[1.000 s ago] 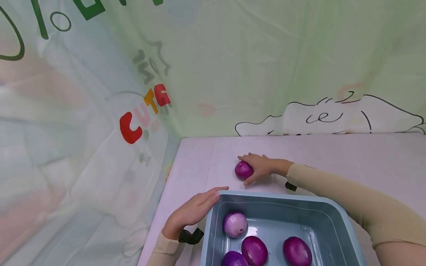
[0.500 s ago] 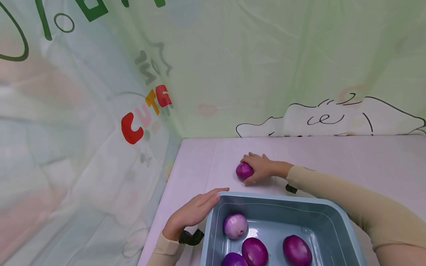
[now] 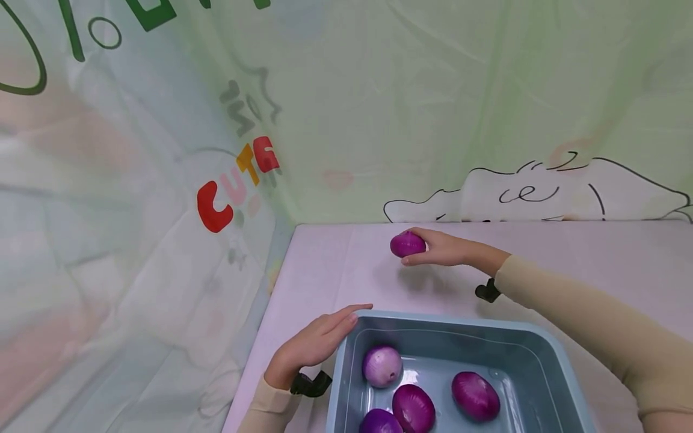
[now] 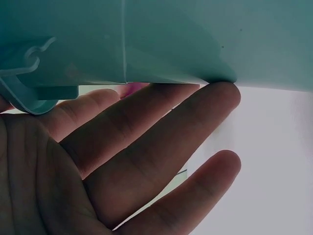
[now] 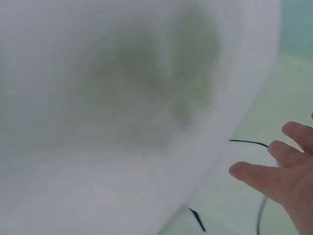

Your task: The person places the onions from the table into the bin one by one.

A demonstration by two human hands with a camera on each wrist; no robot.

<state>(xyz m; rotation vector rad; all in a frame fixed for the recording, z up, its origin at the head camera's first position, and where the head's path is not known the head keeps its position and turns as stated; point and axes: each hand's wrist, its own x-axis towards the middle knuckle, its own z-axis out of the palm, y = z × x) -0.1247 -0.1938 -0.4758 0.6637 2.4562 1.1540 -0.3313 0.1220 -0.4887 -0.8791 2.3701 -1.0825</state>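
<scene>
My right hand [image 3: 441,248] grips a red onion [image 3: 407,245] between thumb and fingers, lifted off the table beyond the blue bin [image 3: 444,320]. Only part of the right hand [image 5: 293,178] enters the right wrist view, and the onion is out of sight there. At the bin's far left corner rests my left hand [image 3: 311,343], fingers extended along the rim. In the left wrist view, fingertips of the left hand [image 4: 132,156] touch the bin's outer wall [image 4: 171,44]. Inside the bin lie several more red onions [image 3: 413,408], including a paler one [image 3: 382,365].
The table has a pale pinkish cloth [image 3: 330,264] over it. Behind stands a light green printed curtain [image 3: 346,108], and another printed curtain [image 3: 135,240] closes off the left side. A black strap [image 3: 311,385] sits at the left wrist.
My right hand has raised the onion off the table. The onion at the right inside the bin has shifted slightly left and away from me. The left hand stays put.
</scene>
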